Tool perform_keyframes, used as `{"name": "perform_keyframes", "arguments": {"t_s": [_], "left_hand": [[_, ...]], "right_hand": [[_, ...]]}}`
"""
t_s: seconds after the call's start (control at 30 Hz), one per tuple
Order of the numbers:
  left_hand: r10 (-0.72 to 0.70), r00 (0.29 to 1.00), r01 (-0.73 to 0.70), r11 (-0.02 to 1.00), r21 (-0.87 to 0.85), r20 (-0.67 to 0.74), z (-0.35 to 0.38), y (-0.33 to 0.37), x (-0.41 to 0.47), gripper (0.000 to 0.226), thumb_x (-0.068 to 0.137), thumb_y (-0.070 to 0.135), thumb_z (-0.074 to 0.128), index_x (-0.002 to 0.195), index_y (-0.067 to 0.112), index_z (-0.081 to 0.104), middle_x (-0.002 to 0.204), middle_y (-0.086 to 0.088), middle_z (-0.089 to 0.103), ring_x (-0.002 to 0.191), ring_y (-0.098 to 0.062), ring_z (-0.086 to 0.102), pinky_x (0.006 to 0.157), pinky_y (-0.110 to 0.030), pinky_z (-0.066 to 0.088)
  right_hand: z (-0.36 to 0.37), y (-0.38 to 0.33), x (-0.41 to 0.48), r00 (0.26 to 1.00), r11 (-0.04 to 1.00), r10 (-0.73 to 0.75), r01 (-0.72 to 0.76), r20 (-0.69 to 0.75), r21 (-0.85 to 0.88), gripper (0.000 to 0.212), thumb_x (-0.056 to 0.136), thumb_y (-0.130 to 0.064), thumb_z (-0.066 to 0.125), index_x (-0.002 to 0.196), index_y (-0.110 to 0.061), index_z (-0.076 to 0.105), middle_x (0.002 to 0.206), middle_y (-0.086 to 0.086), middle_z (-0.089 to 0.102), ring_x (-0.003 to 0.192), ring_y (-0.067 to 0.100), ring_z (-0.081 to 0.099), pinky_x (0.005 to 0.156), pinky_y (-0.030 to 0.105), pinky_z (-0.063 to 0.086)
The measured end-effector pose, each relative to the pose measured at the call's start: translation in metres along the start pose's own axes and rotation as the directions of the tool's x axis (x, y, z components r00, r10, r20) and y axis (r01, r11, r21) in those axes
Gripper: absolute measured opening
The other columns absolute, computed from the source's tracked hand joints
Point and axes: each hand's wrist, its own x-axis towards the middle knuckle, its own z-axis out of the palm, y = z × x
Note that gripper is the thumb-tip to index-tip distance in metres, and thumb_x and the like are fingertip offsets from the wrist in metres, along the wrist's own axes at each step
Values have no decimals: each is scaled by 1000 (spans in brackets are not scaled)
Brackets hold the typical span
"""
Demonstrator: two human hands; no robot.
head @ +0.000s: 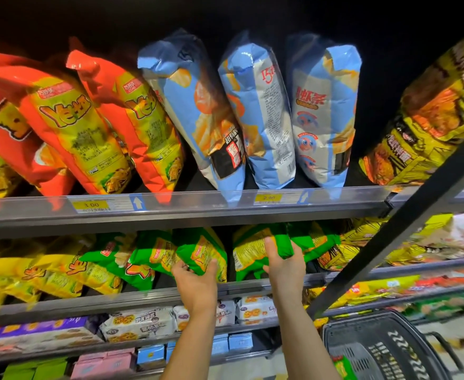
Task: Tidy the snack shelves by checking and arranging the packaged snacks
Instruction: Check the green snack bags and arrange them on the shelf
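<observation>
Here, the left hand (195, 278) grips the lower end of a glossy green snack bag with an orange-yellow panel (199, 249), fingers curled round its left edge and thumb pressed on its right. The bag is on the 2nd shelf from the top, just below the picture's centre. At 3 o'clock of it, across a dark gap, the right hand (285, 267) clasps a second crinkled green snack bag (248, 250), thumb laid up the front and fingers wrapped round the right side; that bag stands tilted on the same shelf. At 9 o'clock of the held bags more green packets (140, 259) lean on one another, and further that way lies a heap of yellow foil bags (47, 272). At 12 o'clock, on the grey metal top shelf (225, 212), 3 tall blue-and-white bags (269, 119) stand on end, with red-and-yellow bags (72, 127) leaning at 10 o'clock and a yellow-and-black bag (430, 119) at 2 o'clock. The shelf's front rail carries a yellow price tag marked 3.00 (91, 204) and another marked 2.90 (268, 198). A dark slanted metal upright (406, 223) runs from 2 o'clock down toward 5 o'clock. At 6 o'clock, beside the forearms, lie white printed packs (140, 325), with pale blue boxes (151, 355) and pink boxes (102, 366) lower still. A black plastic mesh basket (384, 349) sits at 5 o'clock.
</observation>
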Motion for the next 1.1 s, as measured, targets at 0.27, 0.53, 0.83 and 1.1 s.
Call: {"name": "perform_keyframes", "arguments": {"t_s": [0.27,0.53,0.83,1.1], "left_hand": [[58,996,-55,997,49,-66,-18,0,-23,85,86,35,86,148,4,37,137,-17,44,125,-36,50,97,-49,47],[321,931,-345,929,134,173,-27,16,-84,79,82,55,84,140,14,49,130,-1,42,127,-26,49,110,-49,46],[142,714,-247,967,56,686,-43,28,-209,56,77,74,66,124,43,63,121,23,73,117,-2,68,112,-44,49],[248,805,-304,953,15,540,-48,14,-255,69,75,93,54,124,47,68,123,21,74,121,-8,67,110,-50,50]], "right_hand": [[-57,-17,-19,998,975,13,-26,62,220,39,94,-42,75,129,-25,66,120,-3,71,97,5,69,81,40,65],[-132,-17,-47,952,981,-59,0,299,195,27,97,-45,69,118,-28,71,113,-11,79,109,10,73,105,50,54],[-203,-19,-81,864,938,-25,-154,503,310,51,91,-57,63,125,-21,73,120,4,78,117,22,73,113,53,48],[-227,-16,-110,815,969,-85,-66,574,236,57,85,-78,59,127,-40,61,123,-15,73,106,-7,70,98,28,57]]}}
